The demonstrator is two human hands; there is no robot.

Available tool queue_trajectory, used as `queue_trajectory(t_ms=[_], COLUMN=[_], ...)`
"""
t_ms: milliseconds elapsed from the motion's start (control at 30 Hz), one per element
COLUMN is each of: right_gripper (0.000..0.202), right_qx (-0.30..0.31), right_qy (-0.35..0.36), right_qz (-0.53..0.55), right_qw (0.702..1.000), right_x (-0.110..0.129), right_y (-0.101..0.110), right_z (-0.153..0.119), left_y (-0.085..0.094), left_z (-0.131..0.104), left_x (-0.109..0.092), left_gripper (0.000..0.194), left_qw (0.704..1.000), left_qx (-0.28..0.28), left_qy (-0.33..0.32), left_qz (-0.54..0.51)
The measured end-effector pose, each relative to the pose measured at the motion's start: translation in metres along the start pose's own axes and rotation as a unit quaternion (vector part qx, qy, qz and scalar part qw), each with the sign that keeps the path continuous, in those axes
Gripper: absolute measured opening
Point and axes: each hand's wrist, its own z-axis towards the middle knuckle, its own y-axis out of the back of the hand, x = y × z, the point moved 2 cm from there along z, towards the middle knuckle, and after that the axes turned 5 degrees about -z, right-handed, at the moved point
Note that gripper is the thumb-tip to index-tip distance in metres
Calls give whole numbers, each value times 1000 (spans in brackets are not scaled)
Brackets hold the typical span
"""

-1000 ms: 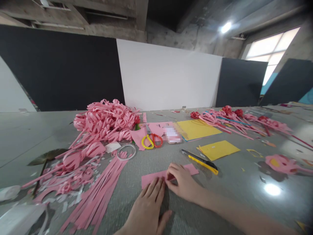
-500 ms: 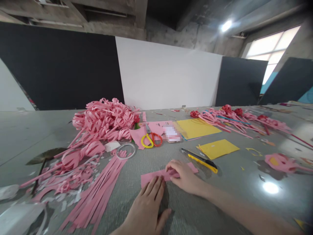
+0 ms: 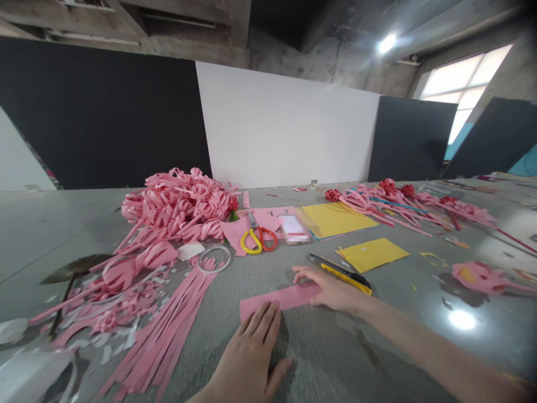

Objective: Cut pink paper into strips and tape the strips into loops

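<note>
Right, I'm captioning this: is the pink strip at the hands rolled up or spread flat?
Spread flat: the pink strip lies outstretched, left hand near one end, right hand at the other.

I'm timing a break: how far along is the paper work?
Apparently done: the strips are cut and the looped pile is formed. In hand: the left hand lies flat on a pink piece, the right over its other end. Probably left: that piece, whose visible part shows no cuts. I can't tell how many more are wanted.
</note>
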Motion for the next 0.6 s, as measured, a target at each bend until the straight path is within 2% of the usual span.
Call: queue_trajectory(t_ms=[333, 600], right_gripper=[69, 83], right_qx=[23, 65], right_qy=[-11, -11], right_qz=[11, 35], right_qw=[1000, 997], right_x=[-14, -22], right_y=[10, 20], right_z=[0, -1], left_y=[-1, -2], left_z=[1, -1], left_x=[1, 3], left_gripper=[58, 57], left_qw=[1000, 1000], left_qx=[11, 0], left_qy=[1, -4], left_qz=[5, 3])
